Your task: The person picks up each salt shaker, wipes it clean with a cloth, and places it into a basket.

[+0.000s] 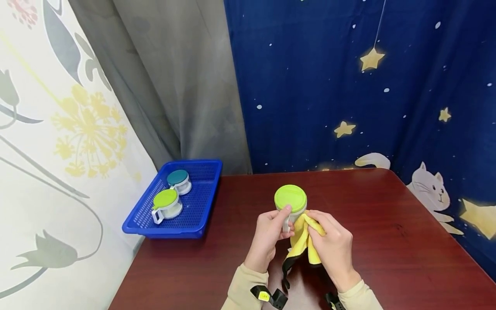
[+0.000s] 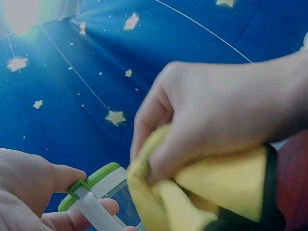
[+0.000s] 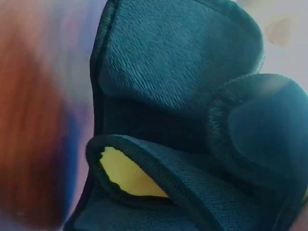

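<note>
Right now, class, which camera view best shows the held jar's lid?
The head view: it shows the green lid nearly whole, from above. The left wrist view shows it only from the side; the right wrist view shows none of it.

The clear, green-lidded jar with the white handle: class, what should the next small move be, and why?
Probably a gentle wipe along the side of the clear, green-lidded jar with the yellow, dark-backed cloth: the right hand holds the bunched cloth up at the jar, while the left hand holds it at its white handle.
</note>
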Action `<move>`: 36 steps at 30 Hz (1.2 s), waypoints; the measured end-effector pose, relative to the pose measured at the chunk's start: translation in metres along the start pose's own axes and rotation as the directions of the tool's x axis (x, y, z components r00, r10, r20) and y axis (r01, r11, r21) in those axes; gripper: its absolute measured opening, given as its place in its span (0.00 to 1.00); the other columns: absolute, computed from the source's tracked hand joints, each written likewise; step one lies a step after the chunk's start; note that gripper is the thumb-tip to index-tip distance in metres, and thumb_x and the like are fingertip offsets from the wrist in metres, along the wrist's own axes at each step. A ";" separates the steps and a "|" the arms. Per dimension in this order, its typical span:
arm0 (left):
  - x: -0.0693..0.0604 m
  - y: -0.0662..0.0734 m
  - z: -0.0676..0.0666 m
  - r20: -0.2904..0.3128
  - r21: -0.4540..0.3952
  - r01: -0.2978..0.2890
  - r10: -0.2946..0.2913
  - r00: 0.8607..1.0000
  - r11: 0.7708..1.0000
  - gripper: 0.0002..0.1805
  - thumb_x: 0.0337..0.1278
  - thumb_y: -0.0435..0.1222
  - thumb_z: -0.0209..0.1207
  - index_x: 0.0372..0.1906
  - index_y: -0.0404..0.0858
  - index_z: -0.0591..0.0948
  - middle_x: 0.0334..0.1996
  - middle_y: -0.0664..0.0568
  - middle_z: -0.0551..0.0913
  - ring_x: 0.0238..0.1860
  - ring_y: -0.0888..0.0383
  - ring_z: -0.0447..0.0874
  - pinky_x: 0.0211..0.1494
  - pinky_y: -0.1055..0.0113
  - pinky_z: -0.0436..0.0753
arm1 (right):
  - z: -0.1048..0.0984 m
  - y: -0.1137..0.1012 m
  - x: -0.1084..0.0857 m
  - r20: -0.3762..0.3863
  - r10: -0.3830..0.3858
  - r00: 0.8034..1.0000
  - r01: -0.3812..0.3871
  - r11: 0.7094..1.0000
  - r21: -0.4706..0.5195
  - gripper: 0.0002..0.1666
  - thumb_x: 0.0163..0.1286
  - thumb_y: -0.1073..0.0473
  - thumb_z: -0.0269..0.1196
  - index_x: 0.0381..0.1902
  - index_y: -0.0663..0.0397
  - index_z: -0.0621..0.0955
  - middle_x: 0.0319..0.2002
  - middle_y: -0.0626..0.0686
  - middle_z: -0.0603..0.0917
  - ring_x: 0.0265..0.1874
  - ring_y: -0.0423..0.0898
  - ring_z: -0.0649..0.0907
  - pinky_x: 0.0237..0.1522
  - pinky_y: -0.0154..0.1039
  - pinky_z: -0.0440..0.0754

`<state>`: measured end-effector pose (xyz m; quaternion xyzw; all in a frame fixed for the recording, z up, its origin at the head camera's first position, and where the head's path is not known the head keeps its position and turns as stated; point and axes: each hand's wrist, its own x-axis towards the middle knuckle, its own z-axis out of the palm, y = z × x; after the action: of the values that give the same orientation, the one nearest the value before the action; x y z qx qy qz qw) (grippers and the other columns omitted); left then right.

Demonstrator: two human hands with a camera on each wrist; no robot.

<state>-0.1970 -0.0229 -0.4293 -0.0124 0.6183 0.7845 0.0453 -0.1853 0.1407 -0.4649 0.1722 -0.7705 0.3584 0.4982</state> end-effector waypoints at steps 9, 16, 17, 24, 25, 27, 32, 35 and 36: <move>-0.005 -0.007 -0.001 -0.004 0.035 -0.006 0.006 1.000 0.999 0.27 0.60 0.52 0.67 0.32 0.27 0.84 0.22 0.44 0.81 0.21 0.56 0.83 0.30 0.67 0.85 | -0.003 -0.016 0.023 -0.145 0.011 0.989 0.004 0.995 0.101 0.19 0.50 0.70 0.76 0.42 0.55 0.89 0.44 0.54 0.89 0.43 0.50 0.88 0.56 0.27 0.76; -0.008 -0.009 0.000 -0.036 0.048 -0.019 0.020 0.999 0.999 0.25 0.61 0.51 0.67 0.26 0.30 0.82 0.20 0.48 0.79 0.16 0.59 0.78 0.23 0.71 0.80 | 0.001 -0.022 0.016 -0.101 0.072 0.992 -0.064 0.994 0.083 0.24 0.50 0.67 0.77 0.48 0.52 0.88 0.48 0.51 0.87 0.46 0.49 0.86 0.56 0.25 0.74; -0.008 -0.009 0.001 -0.042 0.054 -0.021 0.023 0.999 0.998 0.25 0.61 0.51 0.66 0.25 0.31 0.82 0.20 0.48 0.79 0.16 0.60 0.76 0.23 0.71 0.80 | 0.001 -0.023 0.015 -0.087 0.092 0.992 -0.085 0.994 0.075 0.27 0.50 0.66 0.77 0.51 0.51 0.87 0.49 0.50 0.87 0.47 0.49 0.86 0.57 0.24 0.73; -0.010 -0.010 0.001 -0.075 0.071 -0.030 0.036 0.997 0.997 0.24 0.61 0.51 0.66 0.23 0.33 0.81 0.20 0.50 0.79 0.16 0.60 0.74 0.22 0.70 0.79 | 0.003 -0.029 0.009 -0.008 0.191 0.982 -0.191 0.982 0.010 0.39 0.47 0.65 0.79 0.61 0.43 0.82 0.51 0.44 0.84 0.48 0.44 0.83 0.52 0.22 0.71; -0.010 -0.010 0.001 -0.076 0.066 -0.032 0.037 0.996 0.997 0.24 0.61 0.51 0.66 0.23 0.33 0.81 0.20 0.49 0.79 0.16 0.59 0.75 0.22 0.70 0.79 | 0.003 -0.028 0.009 -0.006 0.187 0.982 -0.187 0.982 0.017 0.38 0.47 0.66 0.79 0.59 0.44 0.83 0.50 0.44 0.84 0.47 0.44 0.83 0.51 0.22 0.71; -0.010 -0.010 0.000 -0.070 0.051 -0.030 0.034 0.997 0.998 0.24 0.61 0.50 0.66 0.25 0.32 0.82 0.20 0.48 0.79 0.16 0.58 0.78 0.22 0.70 0.79 | 0.004 -0.026 0.009 -0.011 0.168 0.986 -0.167 0.985 0.033 0.34 0.46 0.69 0.78 0.54 0.45 0.86 0.48 0.44 0.85 0.45 0.44 0.84 0.51 0.22 0.72; -0.011 -0.011 -0.003 -0.054 0.015 -0.022 0.023 0.998 1.000 0.25 0.62 0.50 0.66 0.25 0.29 0.80 0.19 0.44 0.80 0.16 0.56 0.81 0.21 0.71 0.79 | 0.008 -0.016 0.005 0.008 0.163 0.987 -0.163 0.986 0.017 0.27 0.46 0.70 0.76 0.46 0.47 0.88 0.43 0.42 0.86 0.40 0.42 0.84 0.48 0.22 0.73; -0.011 -0.011 -0.006 -0.064 0.009 -0.032 0.032 0.997 0.999 0.26 0.62 0.49 0.66 0.24 0.29 0.79 0.19 0.42 0.80 0.16 0.56 0.81 0.21 0.71 0.78 | 0.010 -0.009 -0.001 0.054 0.202 0.978 -0.201 0.979 -0.023 0.23 0.47 0.69 0.75 0.44 0.48 0.88 0.40 0.41 0.86 0.36 0.40 0.84 0.42 0.23 0.73; -0.011 -0.010 -0.007 -0.069 0.007 -0.036 0.036 0.997 0.999 0.26 0.62 0.49 0.66 0.23 0.29 0.79 0.19 0.42 0.79 0.16 0.56 0.81 0.21 0.72 0.78 | 0.011 -0.007 -0.004 0.069 0.216 0.974 -0.214 0.976 -0.034 0.22 0.47 0.69 0.75 0.43 0.49 0.88 0.39 0.41 0.86 0.35 0.40 0.83 0.40 0.23 0.74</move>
<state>-0.1859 -0.0278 -0.4403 -0.0283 0.6221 0.7824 0.0099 -0.1864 0.1273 -0.4682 0.0939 -0.8067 0.3938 0.4305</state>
